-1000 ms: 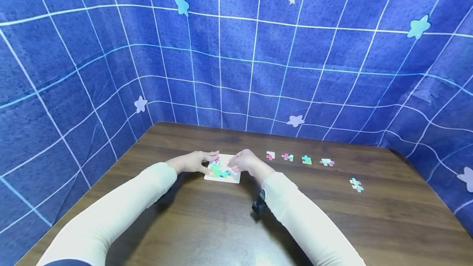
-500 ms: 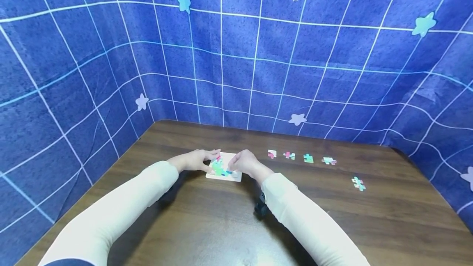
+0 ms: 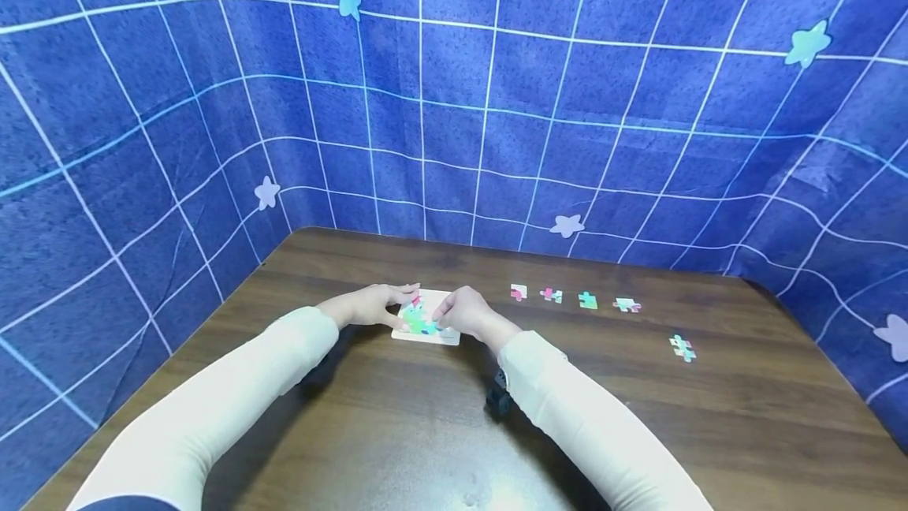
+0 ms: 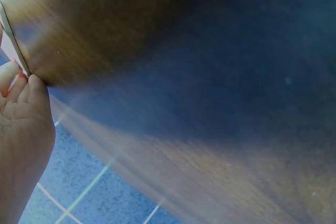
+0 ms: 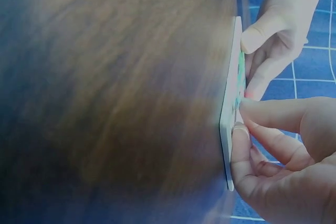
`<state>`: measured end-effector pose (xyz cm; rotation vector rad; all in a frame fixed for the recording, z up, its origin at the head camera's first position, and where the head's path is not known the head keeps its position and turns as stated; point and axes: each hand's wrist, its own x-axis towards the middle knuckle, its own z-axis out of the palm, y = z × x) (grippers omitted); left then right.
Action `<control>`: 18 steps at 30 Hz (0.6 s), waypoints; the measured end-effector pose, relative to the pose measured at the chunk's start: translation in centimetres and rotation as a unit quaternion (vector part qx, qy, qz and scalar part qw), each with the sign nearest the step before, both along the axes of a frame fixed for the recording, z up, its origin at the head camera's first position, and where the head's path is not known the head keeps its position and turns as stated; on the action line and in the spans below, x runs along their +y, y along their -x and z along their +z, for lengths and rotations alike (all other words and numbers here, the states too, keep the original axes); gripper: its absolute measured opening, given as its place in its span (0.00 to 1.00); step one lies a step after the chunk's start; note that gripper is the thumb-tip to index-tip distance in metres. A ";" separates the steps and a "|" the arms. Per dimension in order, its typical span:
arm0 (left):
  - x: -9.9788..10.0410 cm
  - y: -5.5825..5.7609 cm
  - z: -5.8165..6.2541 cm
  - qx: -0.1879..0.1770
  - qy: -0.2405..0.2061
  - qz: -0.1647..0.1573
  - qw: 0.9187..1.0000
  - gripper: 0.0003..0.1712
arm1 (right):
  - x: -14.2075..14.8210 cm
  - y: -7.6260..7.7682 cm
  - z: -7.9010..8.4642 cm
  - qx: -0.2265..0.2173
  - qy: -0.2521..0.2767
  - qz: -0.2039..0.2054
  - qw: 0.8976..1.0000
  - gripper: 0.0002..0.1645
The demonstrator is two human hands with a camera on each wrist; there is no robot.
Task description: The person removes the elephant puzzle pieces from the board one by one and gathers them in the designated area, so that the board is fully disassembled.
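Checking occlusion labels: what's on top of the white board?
On the white board: a green and blue picture with some pink. The left hand touches its left side; the right hand covers part of its right. Whatever lies under either hand is hidden.

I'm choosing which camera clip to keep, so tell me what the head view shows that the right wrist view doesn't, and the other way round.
Only the head view shows the row of four loose puzzle pieces, a fifth piece set apart from them, and the white sleeves.

Only the right wrist view shows, close up, the side edge of the puzzle board and the inner side of the right hand with its curled fingers.

Both show the left hand and right hand at the board, the brown table and the blue curtain.
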<state>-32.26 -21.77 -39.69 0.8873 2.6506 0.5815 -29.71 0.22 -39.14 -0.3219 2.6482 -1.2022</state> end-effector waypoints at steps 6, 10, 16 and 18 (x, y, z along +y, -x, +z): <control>0.1 -0.3 0.4 0.009 0.002 -0.005 1.000 0.43 | 0.0 -0.1 0.1 -0.009 0.035 0.001 0.999 0.07; 0.1 -0.5 0.5 0.010 0.003 -0.001 1.000 0.43 | 0.1 0.0 -0.3 -0.030 0.071 0.002 0.997 0.08; 0.2 -0.5 0.3 0.012 0.003 -0.001 1.000 0.43 | 0.2 0.3 -0.6 -0.079 0.130 0.003 0.988 0.10; 0.3 -0.4 0.2 0.012 0.001 -0.003 1.000 0.43 | 0.3 0.4 -0.7 -0.106 0.159 0.001 0.982 0.11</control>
